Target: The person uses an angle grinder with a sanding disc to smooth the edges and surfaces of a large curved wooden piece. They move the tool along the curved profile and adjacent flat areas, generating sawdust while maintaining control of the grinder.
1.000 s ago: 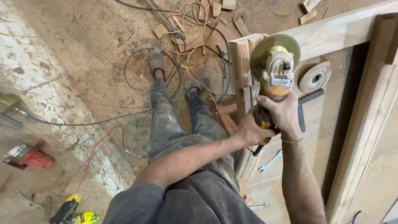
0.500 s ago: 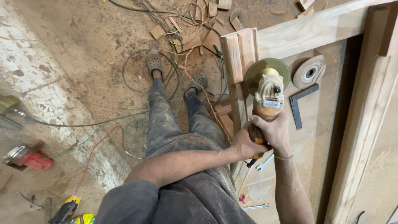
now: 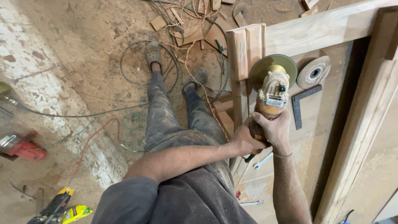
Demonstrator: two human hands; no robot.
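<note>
Sawdust coats the floor [image 3: 83, 62] beneath a pale, raw wooden frame [image 3: 319, 29]. Both hands are together, left hand [image 3: 244, 141] and right hand [image 3: 273, 130] clamped on the orange angle grinder [image 3: 271, 97], whose round flat disc [image 3: 273, 66] lies against the frame's grooved upright. Beside it rest a spare grey disc [image 3: 314, 72] and a dark metal square [image 3: 302, 105].

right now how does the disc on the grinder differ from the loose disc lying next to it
The disc on the grinder is greenish, mounted on the tool and partly hidden by its body, and looks wider. The loose disc is pale grey-white, lies free on the wooden panel with its dark centre hole showing, untouched. The left hand and right hand grip only the grinder. Both discs are round and lie against the same panel.
</note>
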